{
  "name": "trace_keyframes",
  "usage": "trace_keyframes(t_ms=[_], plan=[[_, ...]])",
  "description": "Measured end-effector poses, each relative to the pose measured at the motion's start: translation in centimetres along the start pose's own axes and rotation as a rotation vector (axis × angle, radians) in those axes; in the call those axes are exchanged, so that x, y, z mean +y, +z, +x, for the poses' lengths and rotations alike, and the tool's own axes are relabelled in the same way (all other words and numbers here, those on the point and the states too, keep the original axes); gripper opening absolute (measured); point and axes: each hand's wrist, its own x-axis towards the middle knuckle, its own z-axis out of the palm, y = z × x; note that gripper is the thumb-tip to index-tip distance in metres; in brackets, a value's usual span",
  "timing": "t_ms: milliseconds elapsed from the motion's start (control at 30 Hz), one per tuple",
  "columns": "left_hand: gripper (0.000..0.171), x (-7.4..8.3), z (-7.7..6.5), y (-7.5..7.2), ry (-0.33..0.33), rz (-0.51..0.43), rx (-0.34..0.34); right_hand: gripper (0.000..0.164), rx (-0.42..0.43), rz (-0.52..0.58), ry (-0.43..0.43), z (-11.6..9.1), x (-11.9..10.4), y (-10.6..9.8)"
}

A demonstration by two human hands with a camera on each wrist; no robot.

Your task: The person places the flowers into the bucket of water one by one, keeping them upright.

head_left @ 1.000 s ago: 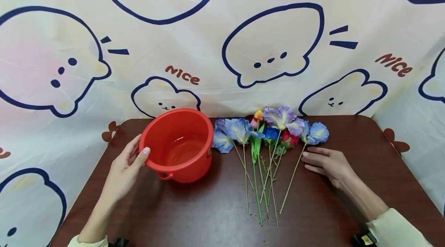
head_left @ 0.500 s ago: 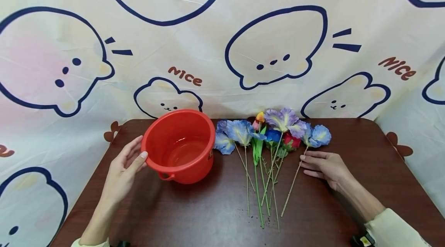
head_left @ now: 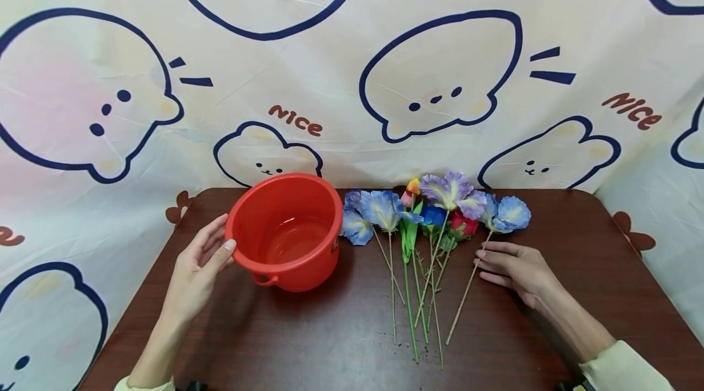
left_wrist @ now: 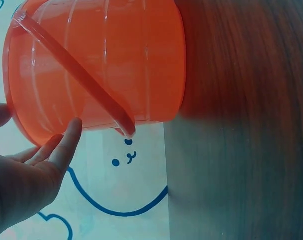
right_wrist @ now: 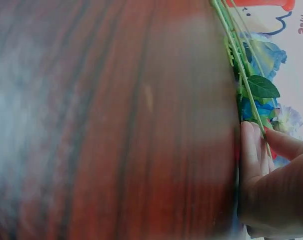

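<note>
My left hand [head_left: 192,278] grips the rim of a red plastic bucket [head_left: 308,266], thumb at the near-left edge and fingers against the outer wall. The left wrist view shows the bucket's handle [left_wrist: 76,72] hanging slantwise across its side. Inside, the bucket holds nothing visible. My right hand [head_left: 519,272] pinches the stem [head_left: 467,287] of a blue artificial iris [head_left: 510,215], the rightmost flower, just below its bloom. In the right wrist view, thumb and fingertips meet around that thin stem [right_wrist: 255,107]. The stem's lower end lies near the table.
Left of the held iris lie several artificial flowers: blue irises [head_left: 379,209], a purple one [head_left: 448,190], a blue rose [head_left: 433,216], a red rose [head_left: 464,225] and tulips [head_left: 412,187]. Their stems overlap on the dark wooden table [head_left: 308,342]. A cartoon-printed cloth [head_left: 341,153] hangs behind.
My right fingertips have closed on the iris stem, and its bloom has shifted slightly right. The left hand keeps its hold on the bucket. The head view has drifted a little.
</note>
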Motion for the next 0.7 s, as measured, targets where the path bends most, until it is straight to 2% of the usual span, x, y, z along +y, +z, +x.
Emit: trace_keyframes(t_ms=[67, 200, 267, 567, 700], plan=[[0.058, 0.0, 0.0, 0.0, -0.001, 0.003, -0.002, 0.055, 0.007, 0.027, -0.015, -0.2, -0.2, -0.1], [0.058, 0.1, 0.0, 0.1, 0.0, 0.009, 0.002, 0.026, 0.021, 0.067, -0.066, -0.8, -1.2, -0.1], [0.058, 0.1, 0.0, 0.0, 0.002, 0.01, 0.004, 0.017, 0.022, 0.085, -0.099, -1.3, -1.8, 0.0], [0.058, 0.1, 0.0, 0.1, 0.019, 0.018, 0.009, 0.024, -0.009, 0.156, -0.34, -3.6, -4.3, 0.9], [0.058, 0.0, 0.0, 0.1, 0.019, 0.018, 0.011, 0.025, 0.015, 0.153, -0.447, -4.6, -5.5, 1.6]])
